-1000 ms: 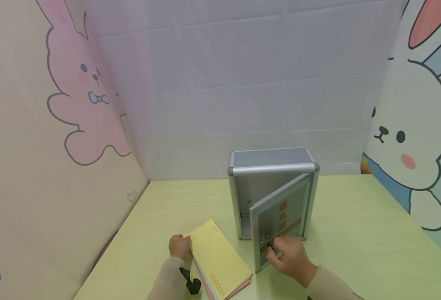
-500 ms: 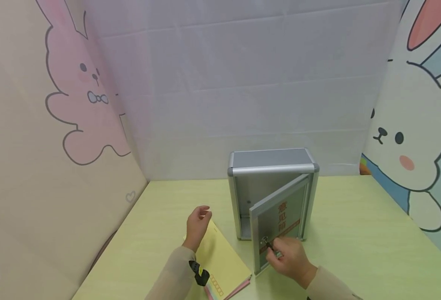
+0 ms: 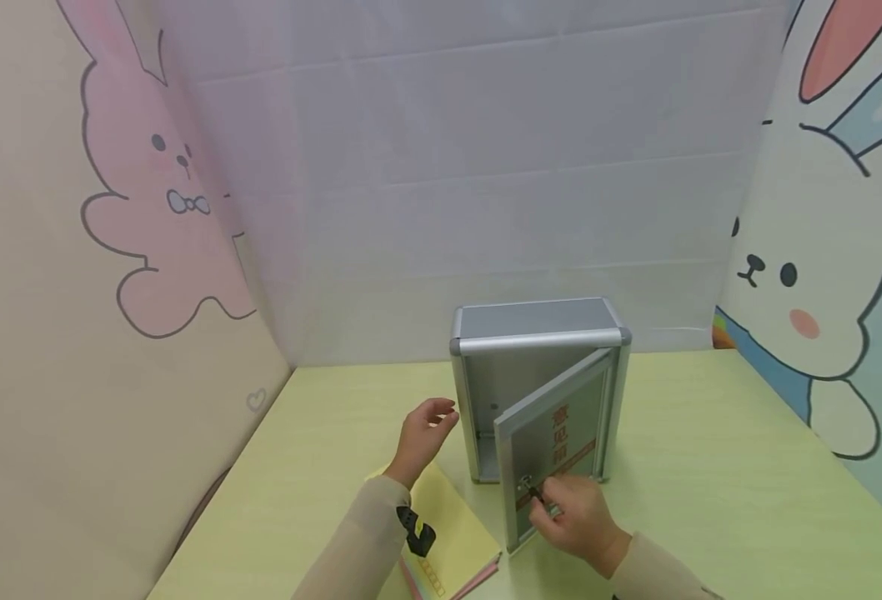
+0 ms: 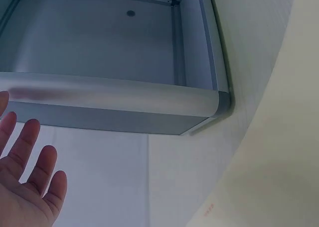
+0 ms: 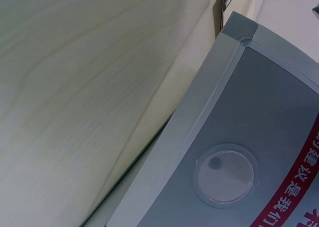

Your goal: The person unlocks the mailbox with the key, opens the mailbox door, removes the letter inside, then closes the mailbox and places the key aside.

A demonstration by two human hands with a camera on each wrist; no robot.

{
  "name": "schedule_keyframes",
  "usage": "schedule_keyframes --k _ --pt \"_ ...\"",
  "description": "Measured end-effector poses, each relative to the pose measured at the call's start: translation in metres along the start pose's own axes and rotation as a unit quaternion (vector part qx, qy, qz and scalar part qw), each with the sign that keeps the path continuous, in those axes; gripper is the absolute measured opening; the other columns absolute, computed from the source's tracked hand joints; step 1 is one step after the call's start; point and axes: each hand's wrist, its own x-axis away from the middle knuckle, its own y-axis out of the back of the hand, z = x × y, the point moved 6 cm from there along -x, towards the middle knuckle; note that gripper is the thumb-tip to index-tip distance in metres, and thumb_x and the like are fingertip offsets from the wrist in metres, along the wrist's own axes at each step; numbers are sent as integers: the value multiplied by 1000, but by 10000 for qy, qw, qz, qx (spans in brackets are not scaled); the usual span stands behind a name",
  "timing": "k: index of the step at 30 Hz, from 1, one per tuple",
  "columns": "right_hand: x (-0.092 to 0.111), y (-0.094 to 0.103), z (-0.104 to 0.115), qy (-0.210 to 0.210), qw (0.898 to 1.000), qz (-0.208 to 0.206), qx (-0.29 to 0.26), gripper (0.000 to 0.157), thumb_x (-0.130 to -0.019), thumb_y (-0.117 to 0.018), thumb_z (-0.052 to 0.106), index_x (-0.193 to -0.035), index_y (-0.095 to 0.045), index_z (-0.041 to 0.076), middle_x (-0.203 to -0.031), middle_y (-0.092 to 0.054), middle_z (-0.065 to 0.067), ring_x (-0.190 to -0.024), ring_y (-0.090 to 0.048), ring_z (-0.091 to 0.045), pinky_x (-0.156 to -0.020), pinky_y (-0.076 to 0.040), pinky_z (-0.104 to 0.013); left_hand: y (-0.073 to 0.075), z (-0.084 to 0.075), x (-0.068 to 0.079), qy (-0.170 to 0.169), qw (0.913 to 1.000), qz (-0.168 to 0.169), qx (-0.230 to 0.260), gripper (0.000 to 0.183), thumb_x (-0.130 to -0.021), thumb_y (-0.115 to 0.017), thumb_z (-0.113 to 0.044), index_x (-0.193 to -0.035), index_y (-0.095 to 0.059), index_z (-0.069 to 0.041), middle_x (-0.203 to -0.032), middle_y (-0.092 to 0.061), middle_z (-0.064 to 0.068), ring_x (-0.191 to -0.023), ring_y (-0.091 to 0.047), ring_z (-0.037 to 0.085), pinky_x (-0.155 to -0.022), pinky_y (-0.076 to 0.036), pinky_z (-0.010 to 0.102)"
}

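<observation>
- Our right hand (image 3: 579, 521) pinches a dark key (image 3: 536, 494) at ten o'clock of it; the key meets the lock (image 3: 525, 482) of the door (image 3: 574, 421).
- Our left hand (image 3: 422, 435) holds nothing; its fingers are relaxed, a little bent, and spread in the left wrist view.
- The box (image 3: 542, 318) stands upright on the table (image 3: 719, 475), at two o'clock of our left hand and eleven o'clock of our right.
- Our left fingertips are just beside the box's edge; whether they touch, we cannot tell.
- The door is hinged on the box's right side and swung out, its free edge toward seven o'clock. It stands between our right hand and the box's inside.
- The envelopes (image 3: 462, 525), yellow on top, lie at five o'clock of our left hand, partly under our left sleeve (image 3: 362, 533).
- Behind the box, at twelve o'clock, hangs a pale cloth (image 3: 486, 167).
</observation>
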Motion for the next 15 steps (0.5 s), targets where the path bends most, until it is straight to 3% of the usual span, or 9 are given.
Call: schedule_keyframes --k 15 --pt "-1 -2 0 99 9999 75 -82 24 -76 -46 10 -57 -33 17 -49 -33 11 -45 -24 2 -42 -21 -9 -2 -5 -4 -40 10000 3 -72 16 -91 -63 -7 -98 -67 7 -95 -68 20 -87 -63 33 -74 -48 35"
